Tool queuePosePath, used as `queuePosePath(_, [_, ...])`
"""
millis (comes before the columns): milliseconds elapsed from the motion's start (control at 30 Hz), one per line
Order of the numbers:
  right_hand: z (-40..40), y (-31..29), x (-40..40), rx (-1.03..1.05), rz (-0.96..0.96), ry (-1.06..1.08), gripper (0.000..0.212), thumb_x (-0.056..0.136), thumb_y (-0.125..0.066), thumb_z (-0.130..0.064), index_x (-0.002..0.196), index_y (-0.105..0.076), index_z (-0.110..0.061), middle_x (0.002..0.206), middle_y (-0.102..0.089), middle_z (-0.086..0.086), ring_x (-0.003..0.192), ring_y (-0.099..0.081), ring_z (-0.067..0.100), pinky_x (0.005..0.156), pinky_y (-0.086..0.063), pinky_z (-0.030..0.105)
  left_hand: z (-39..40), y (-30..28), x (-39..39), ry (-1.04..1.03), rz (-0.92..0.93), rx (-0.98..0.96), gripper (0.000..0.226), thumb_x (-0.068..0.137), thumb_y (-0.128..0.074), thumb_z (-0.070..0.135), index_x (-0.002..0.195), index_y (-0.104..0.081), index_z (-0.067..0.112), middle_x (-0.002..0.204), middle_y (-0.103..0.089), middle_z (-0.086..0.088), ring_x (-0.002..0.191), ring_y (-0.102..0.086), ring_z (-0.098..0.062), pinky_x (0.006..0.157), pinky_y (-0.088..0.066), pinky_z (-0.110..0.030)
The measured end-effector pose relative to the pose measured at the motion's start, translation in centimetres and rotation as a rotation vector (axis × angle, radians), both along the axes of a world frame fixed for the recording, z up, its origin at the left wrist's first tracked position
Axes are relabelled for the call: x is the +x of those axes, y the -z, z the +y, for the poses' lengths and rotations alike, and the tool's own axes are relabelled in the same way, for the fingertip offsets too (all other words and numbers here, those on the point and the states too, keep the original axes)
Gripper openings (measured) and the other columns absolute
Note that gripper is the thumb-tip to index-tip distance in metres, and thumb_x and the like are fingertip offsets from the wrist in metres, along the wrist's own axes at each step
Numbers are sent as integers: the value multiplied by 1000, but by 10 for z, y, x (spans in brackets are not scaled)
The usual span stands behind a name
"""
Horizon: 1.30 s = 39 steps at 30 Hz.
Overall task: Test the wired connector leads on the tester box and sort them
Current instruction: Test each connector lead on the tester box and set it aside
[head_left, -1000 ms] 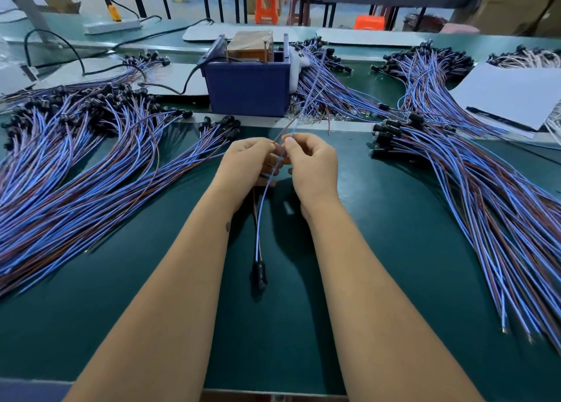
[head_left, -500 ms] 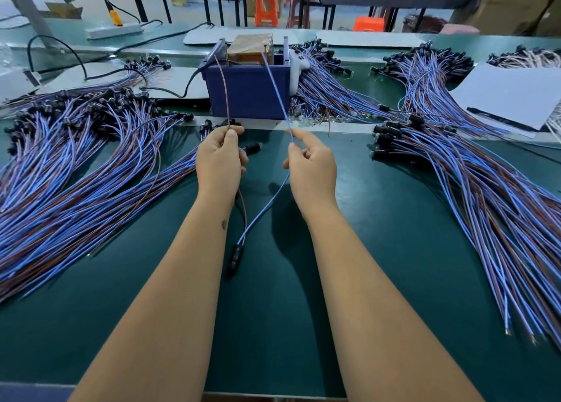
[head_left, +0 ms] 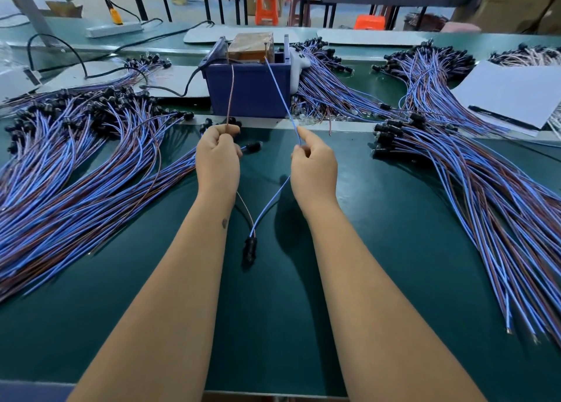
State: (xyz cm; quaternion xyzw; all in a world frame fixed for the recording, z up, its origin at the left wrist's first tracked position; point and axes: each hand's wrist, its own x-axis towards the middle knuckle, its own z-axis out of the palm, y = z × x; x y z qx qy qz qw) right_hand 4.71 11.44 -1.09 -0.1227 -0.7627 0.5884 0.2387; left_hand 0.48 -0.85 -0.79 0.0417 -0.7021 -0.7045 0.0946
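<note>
One lead is spread between my hands. My left hand (head_left: 217,159) grips its brown wire (head_left: 231,98), and my right hand (head_left: 312,165) pinches its blue wire (head_left: 280,93). Both wires run up to the top of the dark blue tester box (head_left: 249,90), their tips at the brown block (head_left: 251,46) inside it. The lead's black connector (head_left: 250,248) hangs low between my forearms, just over the green mat. Another lead's black connector (head_left: 252,146) pokes out beside my left hand.
A big fan of blue-brown leads (head_left: 76,171) covers the mat on the left, and another pile (head_left: 485,189) lies on the right. More leads (head_left: 328,89) sit behind the box. White paper (head_left: 513,95) lies far right; a black cable (head_left: 170,89) runs to the box.
My hands have moved apart from the centre, splitting the lead's two wires. The wire tips went up to the tester box, and the connector swung a little left.
</note>
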Motion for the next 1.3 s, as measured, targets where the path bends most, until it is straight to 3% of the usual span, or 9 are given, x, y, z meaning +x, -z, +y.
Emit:
queuePosePath(133, [2,2,-2,20,-7,15,44,98,-43,-6,139,-53,-17,75,-52,-14,64,-47,6,61,-39,13,-2,-1,1,-73,65,38,33,91,-35,5,93,-62,24,56,-52,13,47,-39,-5,48,-32,-20])
queuePosePath(233, [4,3,-3,22,-14,22,44,99,-43,-7,140,-52,-18,74,-50,-15,63,-47,4,58,-39,8,-2,-1,-1,-101,88,52,33,92,-35,5,96,-63,22,56,-50,10,47,-38,-5,49,-31,-21])
queuePosePath(467, [5,3,-6,111,-38,-23,44,99,-45,-8,141,-51,-16,91,-50,-4,77,-45,12,75,-41,19,-1,8,-10,-75,26,-66,29,103,-40,13,120,-63,15,66,-63,9,54,-43,-5,56,-36,-21])
queuePosePath(633, [7,5,-8,122,-50,-37,43,99,-46,-9,139,-54,-21,69,-45,-18,60,-43,3,57,-36,10,-2,10,-11,-61,20,-115,30,103,-41,13,123,-62,15,68,-64,9,50,-39,-7,52,-34,-23])
queuePosePath(733, [7,5,-8,118,-60,-32,43,99,-46,-9,139,-54,-21,66,-40,-18,58,-43,3,56,-37,5,-3,9,-10,-55,16,-119,30,103,-40,13,123,-62,16,68,-64,9,50,-39,-7,53,-35,-24])
queuePosePath(833, [9,5,-9,99,-66,-13,43,98,-47,-11,140,-53,-21,61,-42,-16,53,-42,4,61,-40,15,-3,9,-10,-54,10,-112,30,103,-40,13,123,-62,16,70,-65,8,51,-40,-7,54,-35,-24])
queuePosePath(933, [10,5,-10,85,-75,8,43,99,-47,-12,139,-53,-23,57,-44,-13,46,-40,4,52,-39,12,-3,10,-10,-54,4,-109,29,103,-40,14,122,-63,17,70,-65,8,52,-41,-7,55,-36,-24])
queuePosePath(1167, [9,4,-10,85,-86,-17,43,98,-46,-10,139,-53,-23,58,-44,-14,41,-40,2,47,-37,11,-3,11,-12,-41,-8,-108,29,103,-41,14,123,-63,16,69,-65,9,51,-41,-6,55,-36,-22])
queuePosePath(1300, [8,3,-11,104,-85,-20,44,98,-46,-10,139,-53,-22,61,-43,-17,49,-43,5,55,-40,18,-3,11,-13,-35,-7,-114,29,103,-41,14,122,-63,17,68,-65,9,50,-40,-7,55,-36,-23])
